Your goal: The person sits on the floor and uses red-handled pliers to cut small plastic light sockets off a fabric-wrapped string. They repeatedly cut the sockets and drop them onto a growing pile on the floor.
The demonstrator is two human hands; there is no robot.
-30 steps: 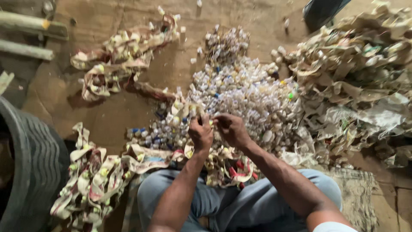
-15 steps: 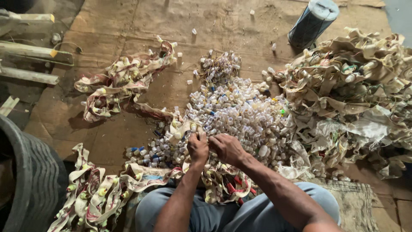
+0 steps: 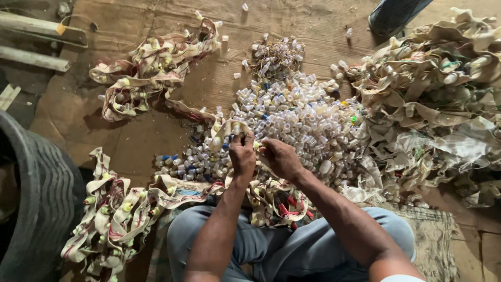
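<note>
Both hands grip 1 cream strip (image 3: 225, 129) at the floor's centre. Left hand (image 3: 242, 155) closed on it; right hand (image 3: 279, 158) apparently pinching (fingertips hidden). Strip trails leftward, nearer the left hand, beside the cap pile (image 3: 302, 120).

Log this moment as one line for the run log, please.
left hand: grips cloth strip | right hand: on same strip | ahead: pile of small plastic pieces | right: heap of strips

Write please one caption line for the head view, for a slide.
Seated person's left hand and right hand grip a cream strip over a pile of small white caps on the floor.
</note>
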